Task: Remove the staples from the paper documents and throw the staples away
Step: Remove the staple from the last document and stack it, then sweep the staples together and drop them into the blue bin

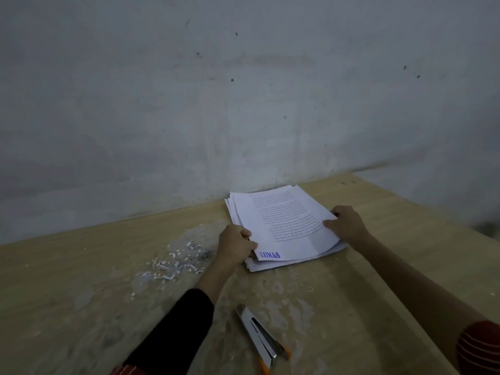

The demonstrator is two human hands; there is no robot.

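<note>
I see my left hand (235, 243) pinching the near-left corner of the top sheets of the paper stack (284, 223) and my right hand (345, 226) gripping their right side, the stack lying by the far edge of the bench (378, 266), the staple remover (261, 338) near its front edge.

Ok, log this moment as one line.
left hand: grips paper stack corner | right hand: grips its right edge | metal tool: untouched on table | scraps: left of stack

White printed paper stack (284, 226) lies flat, slightly fanned, with a blue "LUNAS" stamp at its near corner. Loose grey staples (206, 256) lie clustered to its left.
</note>
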